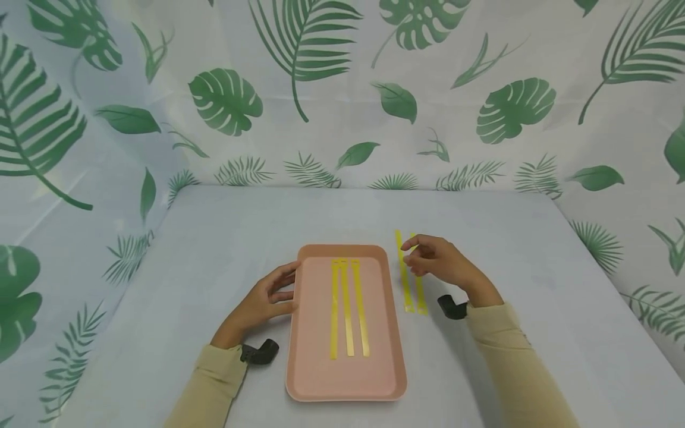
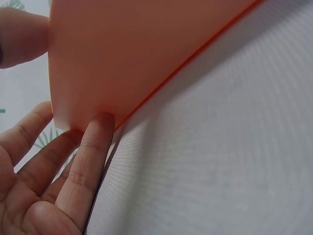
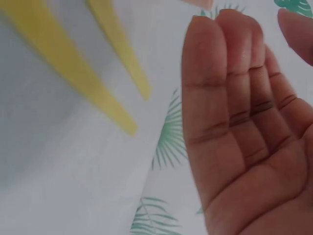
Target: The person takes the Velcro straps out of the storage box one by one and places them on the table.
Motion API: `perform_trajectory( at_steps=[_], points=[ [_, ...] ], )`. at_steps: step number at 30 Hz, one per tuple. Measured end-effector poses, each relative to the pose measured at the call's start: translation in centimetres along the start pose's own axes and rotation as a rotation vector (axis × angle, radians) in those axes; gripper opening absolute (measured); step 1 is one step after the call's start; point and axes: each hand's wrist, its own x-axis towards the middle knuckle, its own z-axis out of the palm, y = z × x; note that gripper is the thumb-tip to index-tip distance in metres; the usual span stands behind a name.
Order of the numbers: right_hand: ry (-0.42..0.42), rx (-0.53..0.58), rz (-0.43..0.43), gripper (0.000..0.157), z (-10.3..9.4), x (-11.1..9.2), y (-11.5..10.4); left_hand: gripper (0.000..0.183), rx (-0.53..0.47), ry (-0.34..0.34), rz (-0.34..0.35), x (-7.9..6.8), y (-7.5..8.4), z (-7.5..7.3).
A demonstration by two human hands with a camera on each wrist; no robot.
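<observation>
A pink tray [image 1: 316, 321] lies lengthwise in front of me with three flat yellow strips [image 1: 348, 315] side by side in it, their wider ends at the far side. My left hand [image 1: 266, 302] touches the tray's left side; in the left wrist view, its fingertips rest against the outer wall [image 2: 122, 54]. Two more yellow strips lie on the table right of the tray, a left one [image 1: 405, 282] and a right one [image 1: 420, 295]. Above these my right hand [image 1: 436, 260] hovers with loosely bent fingers, holding nothing. The right wrist view shows its bare palm [image 3: 249, 161] beside the strips.
A pale cloth covers the table [image 1: 235, 226]. Behind it and at both sides hangs a white curtain with green leaf prints [image 1: 225, 101]. Each wrist wears a small black device, one on the left [image 1: 260, 352] and one on the right [image 1: 452, 307].
</observation>
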Motion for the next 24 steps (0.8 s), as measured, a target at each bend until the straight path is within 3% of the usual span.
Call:
perform_trajectory(
  at_steps=[8, 24],
  points=[
    [-0.002, -0.012, -0.108, 0.026, 1.0, 0.9, -1.0, 0.083, 0.006, 0.008, -0.002, 0.0, 0.0, 0.0],
    [-0.064, -0.048, -0.171, 0.021, 2.6, 2.9, -2.4, 0.085, -0.016, -0.004, -0.003, 0.0, -0.3, -0.2]
  ],
)
